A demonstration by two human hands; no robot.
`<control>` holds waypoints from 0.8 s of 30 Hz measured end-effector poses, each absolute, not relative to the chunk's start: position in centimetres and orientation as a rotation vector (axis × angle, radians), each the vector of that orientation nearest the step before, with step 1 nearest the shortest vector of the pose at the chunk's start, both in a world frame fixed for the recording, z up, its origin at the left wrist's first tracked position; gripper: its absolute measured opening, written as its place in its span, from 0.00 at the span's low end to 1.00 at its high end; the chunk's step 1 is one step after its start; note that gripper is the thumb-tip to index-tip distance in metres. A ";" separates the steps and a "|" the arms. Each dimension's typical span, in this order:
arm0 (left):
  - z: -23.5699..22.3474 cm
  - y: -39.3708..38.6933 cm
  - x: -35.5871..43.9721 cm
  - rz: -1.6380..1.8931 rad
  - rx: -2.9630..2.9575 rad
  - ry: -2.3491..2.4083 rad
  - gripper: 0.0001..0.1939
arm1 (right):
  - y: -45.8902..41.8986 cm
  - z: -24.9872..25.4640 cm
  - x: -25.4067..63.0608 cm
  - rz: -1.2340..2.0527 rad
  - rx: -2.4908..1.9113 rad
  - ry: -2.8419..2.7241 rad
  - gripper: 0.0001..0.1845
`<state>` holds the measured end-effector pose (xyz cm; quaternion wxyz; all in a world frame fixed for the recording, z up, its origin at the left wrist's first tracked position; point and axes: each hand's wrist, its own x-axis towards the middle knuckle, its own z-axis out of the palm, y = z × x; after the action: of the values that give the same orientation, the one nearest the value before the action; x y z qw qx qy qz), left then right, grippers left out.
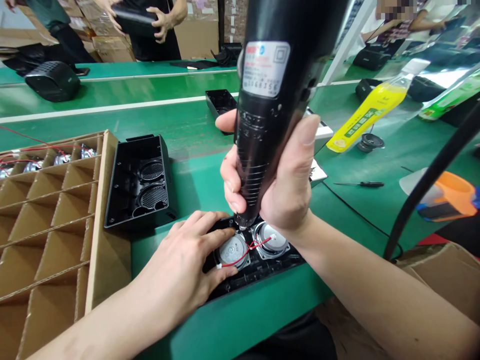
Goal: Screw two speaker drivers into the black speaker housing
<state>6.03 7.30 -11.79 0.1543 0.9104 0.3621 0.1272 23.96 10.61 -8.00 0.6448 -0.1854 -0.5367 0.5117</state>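
Power screwdriver upright — tip down between two speakers

Right hand is wrapped tight round its barrel; left hand lies flat, fingers pressing the black case at the green bench's near edge.

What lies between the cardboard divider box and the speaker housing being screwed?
In the head view, an empty black speaker housing stands against the cardboard divider box; then the left hand rests on the housing being screwed.

empty black housing beside cardboard divider tray; yellow bottle, small screwdriver on green bench.
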 end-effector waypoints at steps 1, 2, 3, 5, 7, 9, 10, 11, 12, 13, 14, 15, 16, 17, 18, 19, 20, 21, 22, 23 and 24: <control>-11.9 7.3 6.0 0.371 2.615 1.030 0.20 | 10.5 -8.0 23.9 1.178 -0.440 -1.230 0.27; -11.9 7.3 5.9 0.372 2.614 1.023 0.20 | 10.3 -7.9 23.9 1.195 -0.446 -1.242 0.27; -11.9 7.4 5.9 0.368 2.610 1.016 0.20 | 10.2 -7.9 23.9 1.211 -0.444 -1.254 0.26; -11.8 7.4 5.8 0.358 2.602 1.011 0.20 | 10.1 -8.1 23.8 1.242 -0.426 -1.276 0.26; -11.7 7.3 5.9 0.355 2.610 1.008 0.20 | 10.2 -8.5 23.7 1.245 -0.394 -1.287 0.29; -11.5 7.3 6.0 0.348 2.630 1.012 0.20 | 10.4 -9.0 23.6 1.246 -0.360 -1.315 0.31; -11.4 7.3 6.0 0.347 2.642 1.012 0.20 | 10.5 -9.2 23.6 1.249 -0.345 -1.330 0.31; -11.3 7.3 6.1 0.345 2.654 1.015 0.20 | 10.5 -9.4 23.6 1.259 -0.335 -1.343 0.31; -11.3 7.3 6.1 0.344 2.663 1.017 0.19 | 10.5 -9.5 23.7 1.282 -0.331 -1.339 0.32; -11.2 7.3 6.2 0.345 2.668 1.018 0.18 | 10.4 -9.5 23.7 1.317 -0.329 -1.326 0.33; -11.2 7.3 6.2 0.348 2.669 1.016 0.17 | 10.3 -9.5 23.8 1.359 -0.325 -1.308 0.33; -11.1 7.2 6.2 0.350 2.669 1.014 0.16 | 10.2 -9.4 23.9 1.401 -0.325 -1.284 0.34; -11.1 7.2 6.2 0.353 2.668 1.011 0.15 | 10.1 -9.4 24.0 1.437 -0.329 -1.262 0.34; -11.2 7.1 6.2 0.361 2.670 1.008 0.14 | 10.0 -9.4 24.1 1.462 -0.336 -1.246 0.35; -11.2 7.1 6.2 0.365 2.672 1.007 0.14 | 10.0 -9.4 24.1 1.478 -0.342 -1.240 0.35; -11.3 7.1 6.2 0.368 2.673 1.012 0.14 | 9.9 -9.5 24.0 1.486 -0.352 -1.236 0.36; -11.4 7.0 6.2 0.374 2.671 1.021 0.14 | 9.9 -9.6 23.9 1.495 -0.360 -1.232 0.37; -11.5 7.0 6.2 0.379 2.662 1.032 0.15 | 9.8 -9.6 23.9 1.502 -0.368 -1.224 0.37; -11.6 7.0 6.2 0.378 2.647 1.039 0.16 | 9.8 -9.5 23.8 1.501 -0.361 -1.215 0.38; -11.7 7.1 6.2 0.372 2.627 1.042 0.17 | 9.7 -9.3 23.9 1.491 -0.348 -1.199 0.39; -11.7 7.1 6.1 0.363 2.609 1.037 0.18 | 9.6 -8.8 24.0 1.475 -0.331 -1.172 0.39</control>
<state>6.12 7.13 -11.74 0.1547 0.9106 0.3618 0.1267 24.05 9.62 -8.83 0.5765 -0.1412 -0.5009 0.6299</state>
